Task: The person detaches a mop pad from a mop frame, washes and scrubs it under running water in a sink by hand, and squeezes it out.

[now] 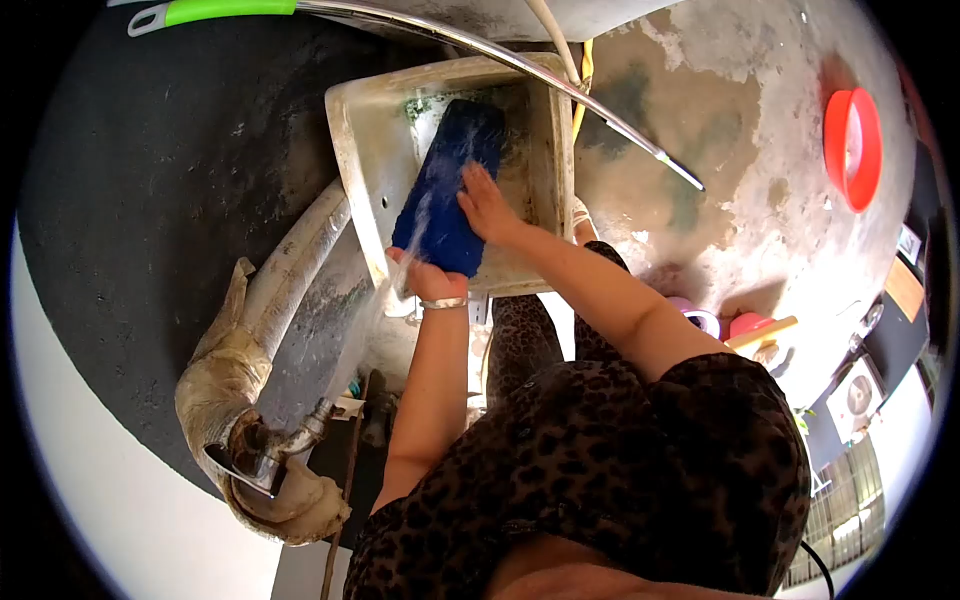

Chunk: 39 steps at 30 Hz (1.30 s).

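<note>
Up close here it's the leopard-print top (600,460), its dark spotted fabric spreading across the foreground — and beyond it both bare arms reach into a squarish basin (350,165), thick-rimmed, hard and stained along its worn edges. In that basin lies the dark blue slab (445,205), oblong, soft-looking, slightly ragged down its sides, tilted with its near end over the rim. The left hand (435,282), a pale band (443,302) at its wrist, cups that near end from below; its fingers are partly hidden, so how tightly they close I cannot tell. The right hand (487,205) lies against the slab's upper face, fingers extended and gripping nothing. And there's the water — a whitish, streaky jet (360,330) from the metal tap (305,432), striking the blue surface! Beside the tap bends a fat, wrinkled, wrapped pipe (290,260). Across the top slants a shiny tubular pole (530,68) with a smooth green grip; over on the patchy, flaking floor (690,110), a round red tub (872,150).
</note>
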Each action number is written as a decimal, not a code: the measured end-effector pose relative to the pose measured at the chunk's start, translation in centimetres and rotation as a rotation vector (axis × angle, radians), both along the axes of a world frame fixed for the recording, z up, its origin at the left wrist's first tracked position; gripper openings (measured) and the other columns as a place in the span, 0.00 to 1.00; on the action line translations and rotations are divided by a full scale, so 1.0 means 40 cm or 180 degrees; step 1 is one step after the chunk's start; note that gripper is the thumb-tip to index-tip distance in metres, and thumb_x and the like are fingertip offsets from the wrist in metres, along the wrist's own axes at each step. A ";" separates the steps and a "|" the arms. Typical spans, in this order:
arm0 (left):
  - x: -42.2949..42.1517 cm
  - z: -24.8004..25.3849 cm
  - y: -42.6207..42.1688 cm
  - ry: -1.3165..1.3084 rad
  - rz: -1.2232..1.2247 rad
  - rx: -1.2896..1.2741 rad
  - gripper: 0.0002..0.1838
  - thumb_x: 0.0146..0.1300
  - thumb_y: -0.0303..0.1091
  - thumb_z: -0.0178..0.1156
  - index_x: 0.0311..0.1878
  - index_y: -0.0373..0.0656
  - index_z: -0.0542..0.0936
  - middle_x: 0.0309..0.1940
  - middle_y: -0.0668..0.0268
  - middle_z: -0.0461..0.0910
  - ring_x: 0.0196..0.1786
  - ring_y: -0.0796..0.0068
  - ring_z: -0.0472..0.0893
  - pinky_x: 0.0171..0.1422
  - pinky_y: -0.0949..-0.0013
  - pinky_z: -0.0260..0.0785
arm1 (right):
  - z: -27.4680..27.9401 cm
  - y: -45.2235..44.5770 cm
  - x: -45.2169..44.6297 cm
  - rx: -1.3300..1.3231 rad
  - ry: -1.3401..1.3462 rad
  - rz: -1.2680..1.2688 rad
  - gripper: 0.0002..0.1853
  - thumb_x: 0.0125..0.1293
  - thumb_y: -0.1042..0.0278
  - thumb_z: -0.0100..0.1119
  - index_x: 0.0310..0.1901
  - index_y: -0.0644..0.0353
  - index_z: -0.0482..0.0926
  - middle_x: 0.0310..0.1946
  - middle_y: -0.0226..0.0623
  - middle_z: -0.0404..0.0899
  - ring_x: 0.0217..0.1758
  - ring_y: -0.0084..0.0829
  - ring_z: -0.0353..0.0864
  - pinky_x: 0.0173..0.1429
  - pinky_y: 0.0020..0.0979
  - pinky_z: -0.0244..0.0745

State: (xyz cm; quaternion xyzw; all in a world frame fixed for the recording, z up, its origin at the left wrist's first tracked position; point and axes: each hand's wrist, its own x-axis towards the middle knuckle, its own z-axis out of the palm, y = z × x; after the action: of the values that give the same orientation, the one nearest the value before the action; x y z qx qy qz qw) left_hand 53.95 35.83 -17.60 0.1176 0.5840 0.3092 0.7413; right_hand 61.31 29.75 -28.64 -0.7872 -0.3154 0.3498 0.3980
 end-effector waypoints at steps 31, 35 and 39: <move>-0.046 -0.016 0.002 0.0967 0.0012 -0.0163 0.33 0.63 0.58 0.36 0.61 0.42 0.68 0.57 0.58 0.71 0.57 0.57 0.72 0.63 0.56 0.63 | -0.103 0.178 0.003 -0.0329 -0.0250 0.0942 0.24 0.68 0.56 0.34 0.61 0.60 0.63 0.64 0.44 0.59 0.69 0.41 0.54 0.71 0.40 0.48; -0.015 0.015 -0.003 0.1370 0.0260 -0.0235 0.32 0.63 0.58 0.39 0.59 0.42 0.70 0.57 0.58 0.71 0.56 0.56 0.73 0.62 0.56 0.64 | -0.242 0.225 0.084 -0.0408 -0.0037 0.0984 0.23 0.67 0.57 0.35 0.59 0.61 0.64 0.62 0.45 0.62 0.68 0.42 0.56 0.70 0.40 0.50; -0.047 0.001 -0.005 0.1173 0.0230 -0.0236 0.32 0.62 0.59 0.41 0.58 0.44 0.70 0.57 0.58 0.71 0.56 0.56 0.72 0.61 0.56 0.64 | -0.306 0.258 0.170 -0.0841 0.0114 0.1214 0.25 0.67 0.57 0.34 0.61 0.59 0.62 0.63 0.44 0.60 0.69 0.41 0.54 0.71 0.40 0.49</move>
State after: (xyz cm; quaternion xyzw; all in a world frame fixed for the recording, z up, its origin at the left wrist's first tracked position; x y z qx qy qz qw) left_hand 52.07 35.63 -17.57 0.1238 0.7247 0.2871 0.6140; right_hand 68.10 40.08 -40.89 -0.7523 -0.4028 0.4709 0.2236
